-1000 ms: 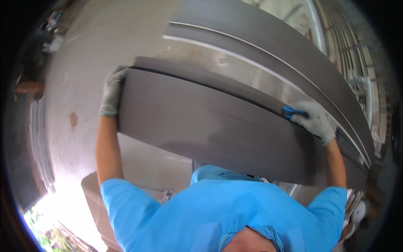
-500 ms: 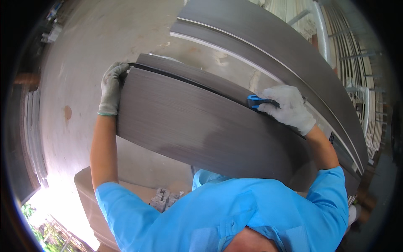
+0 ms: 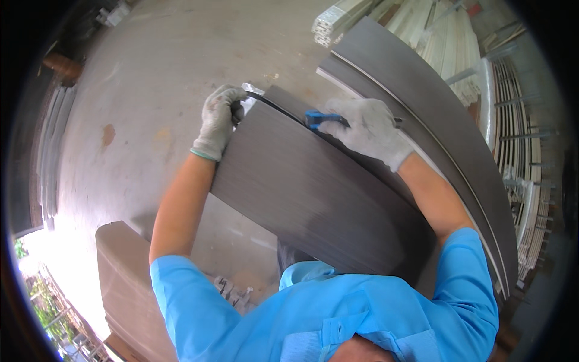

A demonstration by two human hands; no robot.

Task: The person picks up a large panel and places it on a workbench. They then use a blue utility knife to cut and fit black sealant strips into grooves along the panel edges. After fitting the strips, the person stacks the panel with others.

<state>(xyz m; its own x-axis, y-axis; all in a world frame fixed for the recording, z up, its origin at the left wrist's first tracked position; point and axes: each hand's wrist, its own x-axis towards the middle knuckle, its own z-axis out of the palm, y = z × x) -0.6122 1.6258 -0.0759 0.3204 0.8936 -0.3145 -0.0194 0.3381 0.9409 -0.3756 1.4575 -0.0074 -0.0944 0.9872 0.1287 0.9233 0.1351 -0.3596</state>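
Observation:
A dark grey, wood-grained panel [image 3: 301, 181] lies slanting in front of my body. Along its far edge runs a thin black strip [image 3: 271, 104] in a groove. My left hand [image 3: 217, 117], in a pale glove, is closed on the strip's free end at the panel's left corner. Gloved too, my right hand [image 3: 368, 130] grips a small blue-and-black hand tool [image 3: 319, 119]. The blue head of this tool rests on or just over the strip; its exact kind is unclear. My right fingers partly cover its handle.
Long grey boards [image 3: 416, 78] with pale edges lie beyond my right arm. White lengths [image 3: 440, 42] are stacked behind them, beside a rack of profiles [image 3: 515, 120]. A brown covered box [image 3: 126, 265] and small pale parts [image 3: 232, 292] sit at lower left.
My right hand and the blue tool have moved left along the strip, closer to my left hand. The view has shifted, so the panel and my left hand appear farther right.

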